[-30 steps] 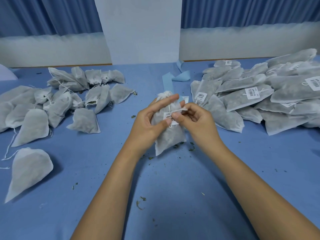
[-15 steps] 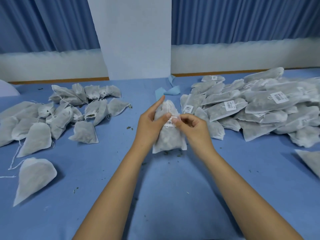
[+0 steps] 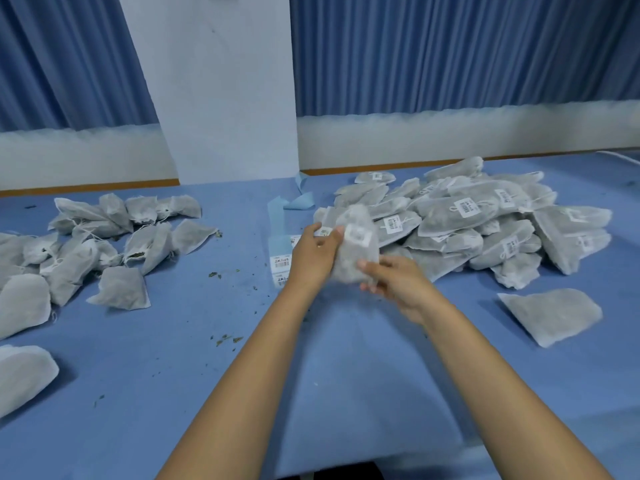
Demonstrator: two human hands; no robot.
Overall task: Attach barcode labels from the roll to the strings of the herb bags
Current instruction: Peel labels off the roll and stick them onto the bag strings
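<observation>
The herb bag [image 3: 355,258] is held up off the table between both hands, just in front of the near edge of the right-hand pile, with its gathered top pointing away from the person. A white barcode label [image 3: 358,233] sits on its upper front; the bag is blurred, so the string cannot be made out. The left hand [image 3: 313,254] grips the bag's left side, thumb across the front near the top and fingers hidden behind. The right hand [image 3: 398,282] holds the lower right corner, thumb on the front and fingers curled beneath. Just left of the left hand, a label strip [image 3: 278,233] on pale blue backing runs away across the table [image 3: 346,375], with printed labels on its near end. To the right lies a heap of labelled bags [image 3: 485,220], several showing barcode tags on their strings. A lone bag [image 3: 554,315] lies flat nearer the person, apart from that heap. On the left are spread the unlabelled bags [image 3: 104,244], and herb crumbs [image 3: 227,339] dot the blue cloth. Behind the table hang blue curtains [image 3: 450,53] on either side of a white pillar [image 3: 221,88].
</observation>
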